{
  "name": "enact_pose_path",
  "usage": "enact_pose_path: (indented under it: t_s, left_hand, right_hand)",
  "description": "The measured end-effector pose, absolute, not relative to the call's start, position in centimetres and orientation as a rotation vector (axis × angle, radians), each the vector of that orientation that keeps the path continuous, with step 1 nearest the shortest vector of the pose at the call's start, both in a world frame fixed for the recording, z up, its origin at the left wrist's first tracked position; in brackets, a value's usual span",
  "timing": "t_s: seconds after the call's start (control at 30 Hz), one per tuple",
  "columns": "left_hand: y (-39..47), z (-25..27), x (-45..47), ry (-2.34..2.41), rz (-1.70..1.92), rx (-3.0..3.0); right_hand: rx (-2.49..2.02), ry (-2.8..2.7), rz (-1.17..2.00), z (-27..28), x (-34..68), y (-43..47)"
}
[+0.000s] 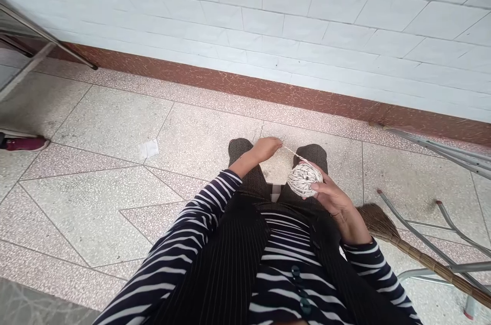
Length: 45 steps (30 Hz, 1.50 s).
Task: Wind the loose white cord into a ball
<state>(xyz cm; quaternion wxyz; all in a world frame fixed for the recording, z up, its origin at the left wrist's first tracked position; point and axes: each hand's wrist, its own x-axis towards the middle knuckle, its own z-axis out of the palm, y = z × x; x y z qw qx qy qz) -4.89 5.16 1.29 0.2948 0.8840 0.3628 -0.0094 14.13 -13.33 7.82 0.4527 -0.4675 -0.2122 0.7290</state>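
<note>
A ball of white yarn with dark flecks sits in my right hand, its fingers wrapped around the side and the thumb pressed on the front. From the top of the ball a strand of yarn runs up and left, taut, to my left hand. That hand is closed on the strand, level with my knees; its fingertips are partly hidden behind the back of the hand. Both hands are above my lap, the ball over my right thigh.
A straw broom lies to my right beside a metal-legged stool. Folded metal legs rest near the wall. At left are a metal table frame, a person's red shoe and white paper on the floor.
</note>
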Motion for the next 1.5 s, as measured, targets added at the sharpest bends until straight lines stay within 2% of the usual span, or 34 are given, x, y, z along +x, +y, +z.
enact_pose_path:
  t_s: [0.1,0.27,0.43,0.57,0.83,1.0,1.23,1.37,1.5]
  left_hand:
    - [4.5,1.9,-4.8,1.067,0.056,2.240]
    - [1.1,2.7,-3.4,0.559,0.313,1.801]
    - [0.3,2.1,-2.7,0.443,0.341,1.555]
    - [0.9,1.7,-3.0,0.553,0.326,1.645]
    - [6.7,3.9,-6.1,0.772,0.526,2.264]
    - [8.2,2.7,-5.9,0.931,0.357,2.363]
    - [2.2,0.0,-5.8,0.965,0.136,2.052]
    - [-0.8,0.7,-5.9,0.853,0.137,1.966]
    - [-1.3,3.1,-5.6,0.752,0.116,2.147]
  right_hand:
    - [-1.180,-0.480,1.788,7.5,13.8,-13.1]
    - [-1.231,-0.438,1.780,7.0,13.4,-12.4]
    - [-1.160,-0.556,1.866,7.6,13.9,-12.3]
    - [-1.138,-0.597,1.901,8.6,14.1,-12.4]
    - [-1.118,-0.616,1.915,9.1,14.4,-12.7]
    - [-1.162,-0.680,1.724,10.2,14.3,-12.1]
    - [-1.171,-0.628,1.444,12.0,15.3,-9.5]
    - [-1.232,-0.715,1.261,11.3,15.8,-6.0]
    - [-1.552,-0.984,0.950,8.4,15.2,-2.8]
